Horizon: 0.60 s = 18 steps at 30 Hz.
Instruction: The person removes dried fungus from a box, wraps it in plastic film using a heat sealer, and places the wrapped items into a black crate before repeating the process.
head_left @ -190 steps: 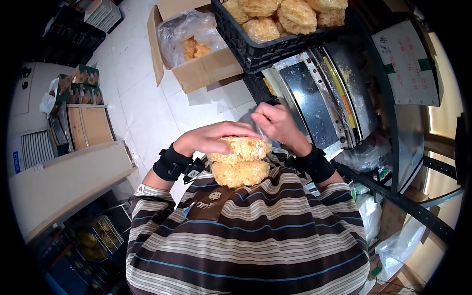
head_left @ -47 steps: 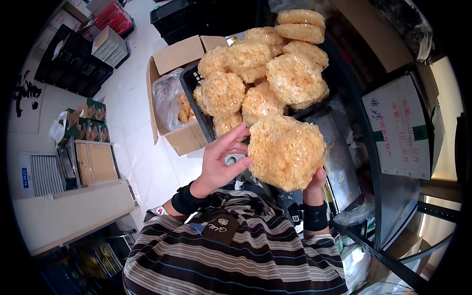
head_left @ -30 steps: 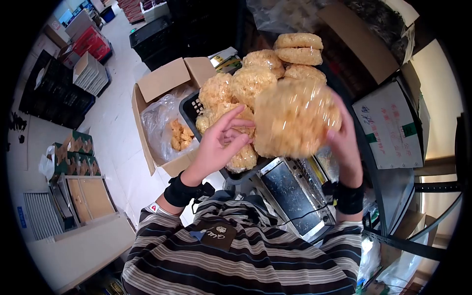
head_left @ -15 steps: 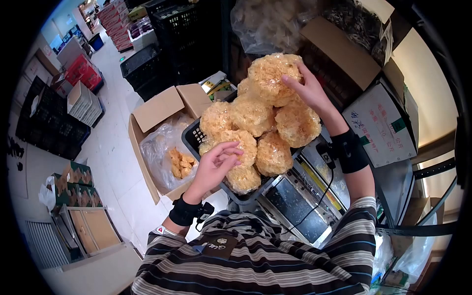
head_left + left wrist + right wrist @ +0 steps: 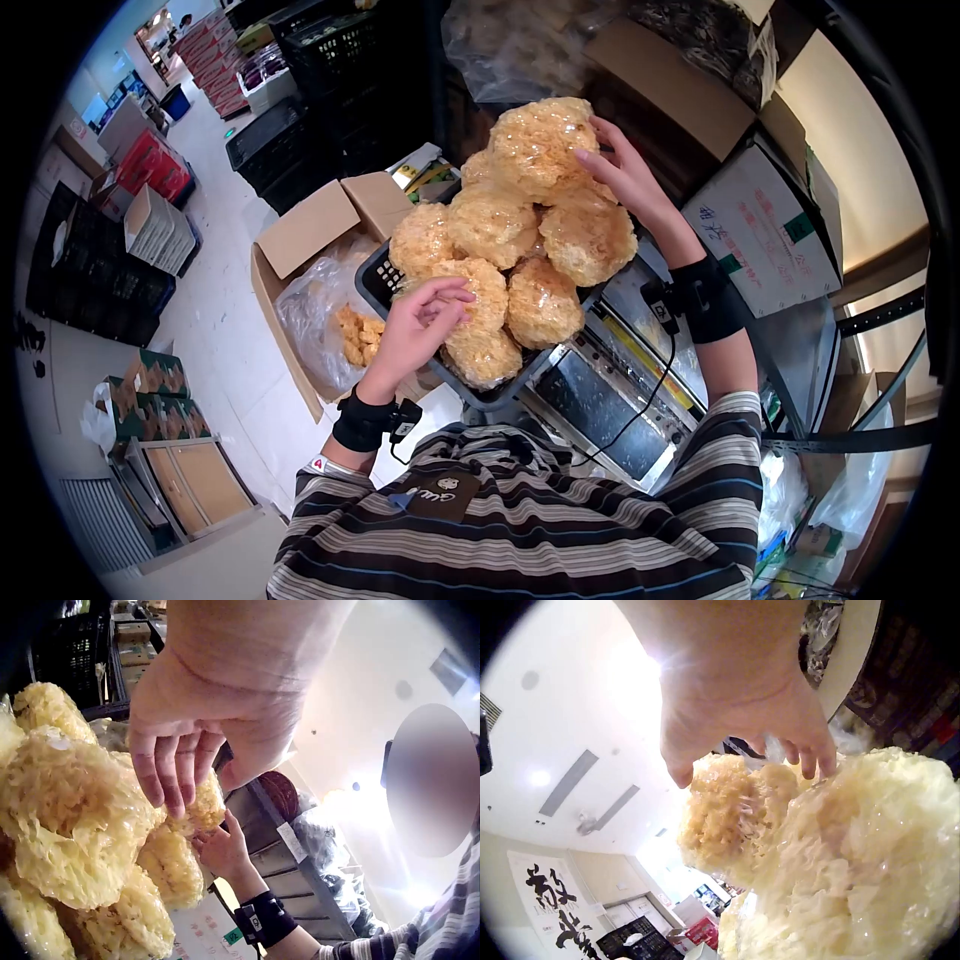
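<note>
In the head view a black crate (image 5: 488, 402) holds a heap of round, yellow, crinkled pieces wrapped in clear film. My right hand (image 5: 632, 175) grips the right edge of the topmost wrapped piece (image 5: 540, 140), at the back of the heap. The right wrist view shows the thumb and fingers of that hand (image 5: 739, 697) spread round the piece (image 5: 731, 814). Over the front-left wrapped piece (image 5: 474, 290) is my left hand (image 5: 415, 325), fingers loosely bent and holding nothing; whether they touch it I cannot tell.
An open carton (image 5: 305, 235) with a plastic bag and small yellow pieces stands left of the crate. To the right is a white carton (image 5: 755, 230). A metal appliance (image 5: 605, 410) with a dark glass panel lies in front, a black cable above it. Dark crates (image 5: 275, 150) stand behind.
Since the earlier frames, my right hand has carried a wrapped piece away from my body onto the back of the heap. My left hand has parted from that piece. The head view has shifted.
</note>
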Each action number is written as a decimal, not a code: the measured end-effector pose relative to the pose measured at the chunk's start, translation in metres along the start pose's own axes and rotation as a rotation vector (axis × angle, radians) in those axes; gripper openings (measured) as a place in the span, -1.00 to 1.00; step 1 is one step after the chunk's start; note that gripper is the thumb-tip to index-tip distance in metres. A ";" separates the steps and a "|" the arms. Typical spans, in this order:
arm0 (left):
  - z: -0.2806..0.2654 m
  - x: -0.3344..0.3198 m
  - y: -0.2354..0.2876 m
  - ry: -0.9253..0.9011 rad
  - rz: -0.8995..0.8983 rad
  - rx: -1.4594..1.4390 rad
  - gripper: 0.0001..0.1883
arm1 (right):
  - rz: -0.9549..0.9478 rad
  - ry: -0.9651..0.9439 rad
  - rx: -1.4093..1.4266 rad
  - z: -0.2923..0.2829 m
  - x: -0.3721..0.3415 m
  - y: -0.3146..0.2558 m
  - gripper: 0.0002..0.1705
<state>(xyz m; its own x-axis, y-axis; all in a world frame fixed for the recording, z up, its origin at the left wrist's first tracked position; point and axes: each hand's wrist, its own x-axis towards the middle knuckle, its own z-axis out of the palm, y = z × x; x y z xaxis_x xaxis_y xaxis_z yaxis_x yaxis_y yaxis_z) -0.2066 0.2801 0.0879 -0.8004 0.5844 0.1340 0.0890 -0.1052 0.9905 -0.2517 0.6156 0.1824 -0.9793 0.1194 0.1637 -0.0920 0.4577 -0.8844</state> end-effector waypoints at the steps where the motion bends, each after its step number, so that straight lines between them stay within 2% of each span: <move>1: -0.001 0.003 -0.001 -0.009 0.000 0.001 -0.67 | 0.003 0.009 0.000 -0.001 0.000 0.001 -0.06; 3: -0.003 0.012 -0.003 0.089 0.036 0.115 -0.71 | 0.014 -0.018 -0.013 -0.002 -0.001 0.001 -0.09; 4: -0.005 0.016 -0.002 0.083 0.036 0.116 -0.71 | 0.016 -0.013 -0.013 -0.002 -0.003 0.000 -0.09; 6: -0.011 0.024 0.002 0.172 0.048 0.158 -0.76 | 0.004 0.046 0.041 -0.003 -0.007 -0.003 -0.16; 7: -0.012 0.025 0.006 0.175 0.127 0.205 -0.82 | 0.005 0.050 0.044 -0.005 -0.008 -0.003 -0.16; 9: -0.014 0.019 0.010 0.223 0.064 0.185 -0.82 | -0.063 0.138 0.128 -0.007 -0.015 -0.006 -0.26; 10: -0.014 0.013 0.009 0.271 -0.002 0.161 -0.82 | -0.078 0.184 0.187 -0.008 -0.027 -0.009 -0.37; 14: -0.013 -0.015 -0.021 0.323 0.017 0.004 -0.68 | -0.116 0.260 0.301 -0.013 -0.088 -0.001 -0.49; 15: -0.010 -0.022 -0.026 0.346 0.014 0.050 -0.64 | -0.164 0.289 0.350 -0.012 -0.107 0.001 -0.53; 18: -0.014 -0.052 -0.051 0.350 0.030 0.095 -0.63 | -0.147 0.320 0.376 -0.008 -0.164 0.019 -0.60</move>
<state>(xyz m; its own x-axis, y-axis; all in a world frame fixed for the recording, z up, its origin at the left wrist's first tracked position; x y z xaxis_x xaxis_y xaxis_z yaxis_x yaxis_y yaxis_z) -0.1777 0.2443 0.0300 -0.9495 0.2701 0.1600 0.1569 -0.0332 0.9871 -0.0915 0.6118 0.1423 -0.8522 0.3683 0.3716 -0.3407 0.1485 -0.9284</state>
